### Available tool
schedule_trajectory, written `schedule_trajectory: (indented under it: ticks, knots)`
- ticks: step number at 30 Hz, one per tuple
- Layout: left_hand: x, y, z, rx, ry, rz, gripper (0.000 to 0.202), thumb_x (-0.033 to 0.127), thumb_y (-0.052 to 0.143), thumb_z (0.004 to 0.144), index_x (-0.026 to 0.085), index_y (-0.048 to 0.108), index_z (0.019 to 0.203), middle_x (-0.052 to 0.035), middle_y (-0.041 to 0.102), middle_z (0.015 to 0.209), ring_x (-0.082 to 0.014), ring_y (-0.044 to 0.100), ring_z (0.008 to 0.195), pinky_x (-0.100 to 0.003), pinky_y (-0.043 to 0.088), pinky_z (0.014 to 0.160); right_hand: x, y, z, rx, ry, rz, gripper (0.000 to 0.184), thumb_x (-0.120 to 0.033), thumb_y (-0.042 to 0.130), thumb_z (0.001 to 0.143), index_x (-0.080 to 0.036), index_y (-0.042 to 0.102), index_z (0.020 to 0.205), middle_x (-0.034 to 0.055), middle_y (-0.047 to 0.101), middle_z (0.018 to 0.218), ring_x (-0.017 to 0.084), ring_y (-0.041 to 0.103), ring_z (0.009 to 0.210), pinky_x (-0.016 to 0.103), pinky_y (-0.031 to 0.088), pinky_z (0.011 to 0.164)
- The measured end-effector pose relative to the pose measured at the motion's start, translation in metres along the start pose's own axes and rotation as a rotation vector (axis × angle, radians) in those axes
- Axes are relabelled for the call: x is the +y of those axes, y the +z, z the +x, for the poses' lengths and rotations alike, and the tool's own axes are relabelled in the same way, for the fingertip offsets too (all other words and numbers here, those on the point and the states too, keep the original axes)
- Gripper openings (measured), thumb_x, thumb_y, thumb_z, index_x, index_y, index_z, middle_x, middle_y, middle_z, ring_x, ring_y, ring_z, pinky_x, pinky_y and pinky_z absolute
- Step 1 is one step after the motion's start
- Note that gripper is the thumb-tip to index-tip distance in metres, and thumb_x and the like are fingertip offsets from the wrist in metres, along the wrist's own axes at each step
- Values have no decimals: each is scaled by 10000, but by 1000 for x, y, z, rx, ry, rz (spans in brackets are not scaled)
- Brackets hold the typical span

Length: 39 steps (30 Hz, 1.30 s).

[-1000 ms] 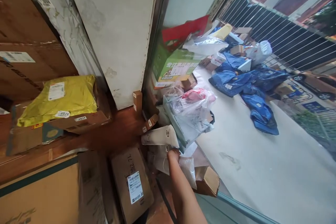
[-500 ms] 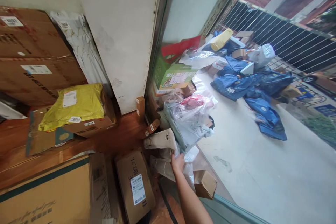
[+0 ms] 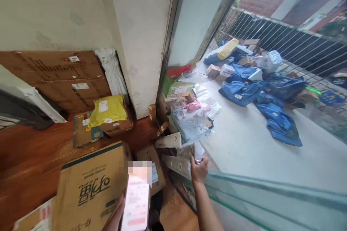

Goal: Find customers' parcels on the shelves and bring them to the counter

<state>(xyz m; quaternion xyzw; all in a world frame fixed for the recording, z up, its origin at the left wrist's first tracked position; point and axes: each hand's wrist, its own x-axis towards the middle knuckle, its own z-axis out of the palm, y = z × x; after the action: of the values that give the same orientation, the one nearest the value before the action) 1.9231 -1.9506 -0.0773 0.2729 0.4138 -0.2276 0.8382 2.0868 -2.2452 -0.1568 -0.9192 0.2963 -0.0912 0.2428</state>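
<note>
1. Gripping a phone at the bottom edge of the view, the left hand shows only in part; the lit screen faces up and the fingers wrap its left side.
2. Just left of the phone stands a large cardboard box with dark printed characters on its face.
3. Right hand is extended forward on a bare forearm, its fingers closed on the edge of a white plastic mailer at the foot of a parcel heap.
4. A pale green glass edge runs across the lower right, just beside the forearm.
5. Beside the held mailer lie a grey paper-wrapped parcel and a small labelled carton on the wooden floor.
6. Above them the heap carries clear plastic bags and a green printed box against the door frame.
7. To the left, a yellow mailer rests on a brown carton, with big flat cartons leaning on the wall behind.
8. Farthest out, on the pale balcony floor, blue courier sacks and small boxes lie near a dark railing.
</note>
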Motion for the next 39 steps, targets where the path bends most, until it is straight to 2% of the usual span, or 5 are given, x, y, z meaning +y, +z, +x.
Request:
schedule_trajectory:
  ticks: [9, 16, 22, 28, 39]
  knots:
    - [36, 59, -97, -382, 22, 219, 779, 549, 735, 682, 221, 456, 1332, -116, 693, 1131, -324, 667, 978, -435, 516, 845, -36, -221, -147, 632, -352, 376, 425, -496, 701, 709, -163, 565, 937, 67, 586, 878, 197, 564, 774, 314, 453, 721]
    - [7, 100, -147, -499, -91, 409, 443, 456, 372, 942, 116, 571, 1143, -120, 739, 908, -246, 698, 785, -411, 526, 825, -22, -366, -248, 979, 31, 1077, 366, -350, 734, 619, -207, 537, 892, -11, 509, 827, 150, 465, 688, 305, 396, 677]
    - [-62, 109, -175, -726, -275, 580, 290, 223, 517, 845, 148, 549, 1123, -95, 729, 987, -235, 683, 902, -393, 504, 869, 47, -418, -322, 1126, 129, 1114, 241, -379, 639, 736, -203, 546, 872, -10, 535, 768, 184, 526, 715, 347, 457, 700]
    - [-149, 115, -225, -793, -441, 821, 356, 372, 531, 872, 115, 575, 1115, -102, 727, 934, -226, 674, 831, -372, 521, 809, 136, -467, -413, 1273, 217, 1106, 415, -415, 787, 574, -187, 573, 847, -34, 569, 707, 151, 554, 698, 284, 468, 665]
    - [-311, 65, -300, -959, -473, 1025, 686, 45, 682, 582, 208, 540, 1232, -42, 724, 976, -204, 670, 821, -313, 522, 739, 271, -521, -574, 1516, 403, 826, 323, -468, 756, 582, -237, 625, 768, 72, 620, 785, 221, 551, 711, 439, 471, 705]
